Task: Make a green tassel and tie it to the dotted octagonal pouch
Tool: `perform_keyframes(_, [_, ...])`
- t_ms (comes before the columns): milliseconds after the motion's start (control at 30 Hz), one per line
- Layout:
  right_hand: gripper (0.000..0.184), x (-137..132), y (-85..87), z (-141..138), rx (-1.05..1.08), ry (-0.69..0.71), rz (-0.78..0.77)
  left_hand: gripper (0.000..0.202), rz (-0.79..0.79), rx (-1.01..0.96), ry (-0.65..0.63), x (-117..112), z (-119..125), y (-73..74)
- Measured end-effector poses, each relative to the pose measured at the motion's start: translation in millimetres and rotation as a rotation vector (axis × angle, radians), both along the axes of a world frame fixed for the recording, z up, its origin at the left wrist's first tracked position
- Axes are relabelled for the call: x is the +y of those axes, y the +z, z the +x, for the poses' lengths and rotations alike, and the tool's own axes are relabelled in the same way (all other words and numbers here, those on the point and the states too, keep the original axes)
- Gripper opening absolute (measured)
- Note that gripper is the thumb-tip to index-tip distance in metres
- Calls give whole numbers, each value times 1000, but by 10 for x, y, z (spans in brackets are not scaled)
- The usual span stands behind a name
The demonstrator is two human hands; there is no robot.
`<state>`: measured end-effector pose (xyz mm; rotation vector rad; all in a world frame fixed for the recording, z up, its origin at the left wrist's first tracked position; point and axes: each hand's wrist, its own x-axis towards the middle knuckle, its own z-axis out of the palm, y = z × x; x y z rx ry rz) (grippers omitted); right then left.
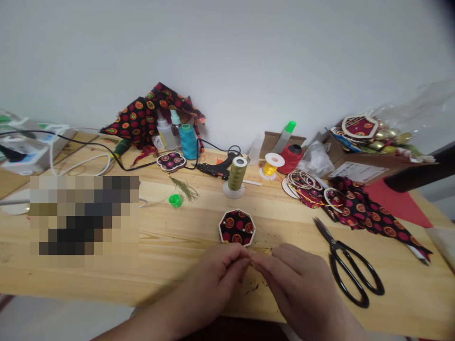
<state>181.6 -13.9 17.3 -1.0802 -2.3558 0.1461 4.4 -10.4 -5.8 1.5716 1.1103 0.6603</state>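
My left hand [213, 274] and my right hand [295, 279] meet fingertip to fingertip near the table's front edge. Both are pinched shut on something small with a glint of yellow at the fingertips; I cannot make out what it is. Just beyond the fingers lies an octagonal patch [237, 227] covered in dark fabric with red and orange dots, flat on the wooden table [170, 246].
Black scissors [350, 265] lie to the right. Behind stand an olive thread spool [236, 174], a yellow spool [272, 166], a red spool [291, 157], a teal spool [188, 141], a black glue gun [216, 169], printed fabric [366, 210] and a green cap [175, 200].
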Motion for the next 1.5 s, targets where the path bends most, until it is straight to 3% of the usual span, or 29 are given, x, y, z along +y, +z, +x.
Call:
perform_keyframes(167, [19, 131, -4, 75, 264, 34, -340, 27, -105, -118, -87, -11, -11, 73])
perform_keyframes(300, [19, 202, -95, 47, 471, -7, -566, 24, -248, -266, 15, 19, -32, 42])
perform_keyframes(467, [16, 267, -156, 31, 516, -12, -595, 19, -437, -545, 267, 71, -62, -37])
perform_keyframes(600, [17, 338, -163, 74, 436, -46, -538, 17, -433, -684, 410, 109, -87, -31])
perform_keyframes(700, [17, 393, -152, 95, 349, -37, -456, 14, -394, -724, 448, 115, -116, 8])
perform_keyframes(1033, [18, 705, -100, 177, 25, -118, -160, 13, -461, -897, 254, 57, -221, 8])
perform_keyframes(1200, [18, 880, -71, 229, 85, -234, -83, 19, -421, -831, 208, 28, -244, -35])
perform_keyframes(1300, [16, 917, 40, 187, 150, -273, -72, 17, -380, -804, 149, 5, -263, -40])
perform_keyframes(1400, [15, 927, 242, 48, 295, -253, -189, 16, -332, -773, 71, -16, -272, -32])
perform_keyframes(1500, [15, 963, 472, -169, 631, -137, -470, 15, -300, -773, 53, -22, -275, -20])
